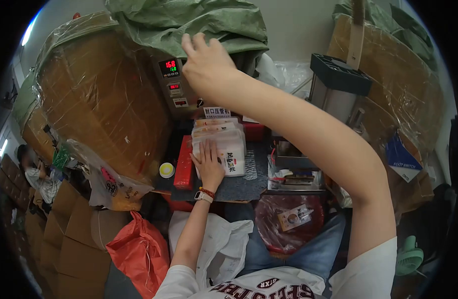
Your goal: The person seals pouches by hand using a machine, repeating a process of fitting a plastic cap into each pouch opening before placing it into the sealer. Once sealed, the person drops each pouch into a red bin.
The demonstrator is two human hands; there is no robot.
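My left hand [209, 162] lies flat with fingers stretched out on a stack of white printed packets [234, 157], whose edges fan out toward the machine. A red block [184, 164] sits just left of the stack on the dark work surface [224, 192]. My right hand [207, 62] is raised in front of the sealing machine [181, 89], its fingers apart and slightly bent. Its fingertips overlap the lower edge of a green cloth [209, 22] draped over the machine; the thumb is hidden. Red and green digits glow left of this hand.
A metal tray [296, 179] with small parts stands right of the work surface. Below, a red basin [288, 224] lined with plastic holds a printed packet. Large cartons [104, 99] rise on the left. A yellow-topped round container [166, 170] sits near the edge. Another person sits far left.
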